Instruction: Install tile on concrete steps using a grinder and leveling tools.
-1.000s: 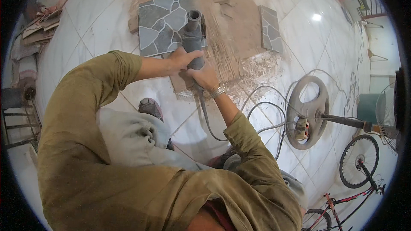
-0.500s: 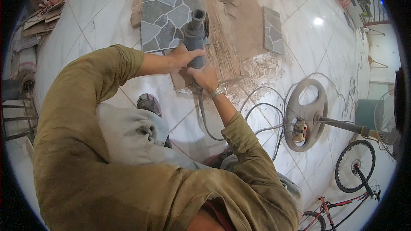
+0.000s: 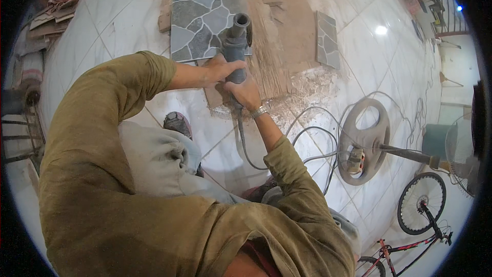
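A dark grey power tool with a hollow round port on top sits over the right edge of a grey crazy-paving patterned tile. My left hand is closed around its body. Lower down, my right hand grips the rear of the same tool, a watch on that wrist. Its cord runs down and curves right. Brown dusty boards or scraps lie beside and under the tile; the tool's working end is hidden. A narrower patterned tile piece lies to the right.
Stacked boards line the left side. On the right are a pedestal fan base with a boxy object on it, looped cables, a teal container and a red-black bicycle. My shoe rests on white floor tiles.
The view has shifted slightly. Against the patterned tile, the tool and both hands have edged a little right and toward me, with the grip unchanged.
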`<action>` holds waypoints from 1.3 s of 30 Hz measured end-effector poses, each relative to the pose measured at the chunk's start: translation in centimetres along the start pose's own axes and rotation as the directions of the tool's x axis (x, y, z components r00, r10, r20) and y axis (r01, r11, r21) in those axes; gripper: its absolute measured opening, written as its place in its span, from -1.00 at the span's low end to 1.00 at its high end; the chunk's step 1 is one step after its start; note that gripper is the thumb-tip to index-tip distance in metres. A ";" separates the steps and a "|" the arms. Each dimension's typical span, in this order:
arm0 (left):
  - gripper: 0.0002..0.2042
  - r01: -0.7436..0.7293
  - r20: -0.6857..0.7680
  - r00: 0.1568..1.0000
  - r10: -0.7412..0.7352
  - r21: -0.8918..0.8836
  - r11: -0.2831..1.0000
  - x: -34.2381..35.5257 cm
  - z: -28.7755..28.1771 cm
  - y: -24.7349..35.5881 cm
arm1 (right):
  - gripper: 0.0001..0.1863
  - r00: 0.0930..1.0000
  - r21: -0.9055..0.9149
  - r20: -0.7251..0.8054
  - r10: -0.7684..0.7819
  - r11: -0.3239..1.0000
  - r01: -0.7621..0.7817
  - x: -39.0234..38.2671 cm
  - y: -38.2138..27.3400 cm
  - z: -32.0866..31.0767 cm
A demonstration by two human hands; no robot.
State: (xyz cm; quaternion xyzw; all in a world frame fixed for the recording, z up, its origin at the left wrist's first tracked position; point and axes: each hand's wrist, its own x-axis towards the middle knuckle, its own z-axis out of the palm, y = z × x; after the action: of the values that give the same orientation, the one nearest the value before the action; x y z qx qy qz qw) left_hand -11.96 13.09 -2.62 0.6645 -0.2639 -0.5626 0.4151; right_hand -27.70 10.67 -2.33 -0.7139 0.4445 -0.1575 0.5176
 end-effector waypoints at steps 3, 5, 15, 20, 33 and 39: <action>-0.49 -0.001 0.010 1.000 0.001 0.047 0.999 -0.1 -0.3 -0.1 | -0.43 0.999 0.052 0.047 -0.024 0.998 0.022 -0.1 0.4 0.1; -0.47 -0.007 0.035 0.999 0.006 0.027 1.000 -0.8 -0.3 0.0 | -0.41 0.999 -0.017 0.053 0.009 1.000 -0.008 -0.5 0.0 0.2; -0.50 0.036 0.147 0.988 -0.041 0.034 0.999 -0.8 -0.6 -0.5 | -0.41 1.000 -0.005 0.016 0.013 1.000 -0.013 -1.5 -0.1 0.3; -0.57 0.048 0.155 0.986 -0.062 0.095 0.994 -0.6 0.3 -0.1 | -0.45 0.998 -0.020 0.013 0.055 0.998 -0.055 -1.4 0.4 -0.5; -0.54 0.065 0.127 0.989 -0.079 0.113 0.991 -1.2 0.5 0.0 | -0.48 0.999 0.024 0.031 0.016 1.000 -0.016 -1.6 1.4 -0.2; -0.53 0.071 0.134 0.988 -0.083 0.092 0.993 -0.4 0.0 -1.1 | -0.40 0.998 -0.011 0.053 0.041 0.999 -0.041 -1.4 1.4 0.0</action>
State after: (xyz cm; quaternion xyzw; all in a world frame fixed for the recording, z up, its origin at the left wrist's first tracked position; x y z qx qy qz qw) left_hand -12.19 14.04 -3.35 0.6511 -0.2902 -0.6107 0.3447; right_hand -29.07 11.68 -3.26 -0.7112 0.4459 -0.1253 0.5289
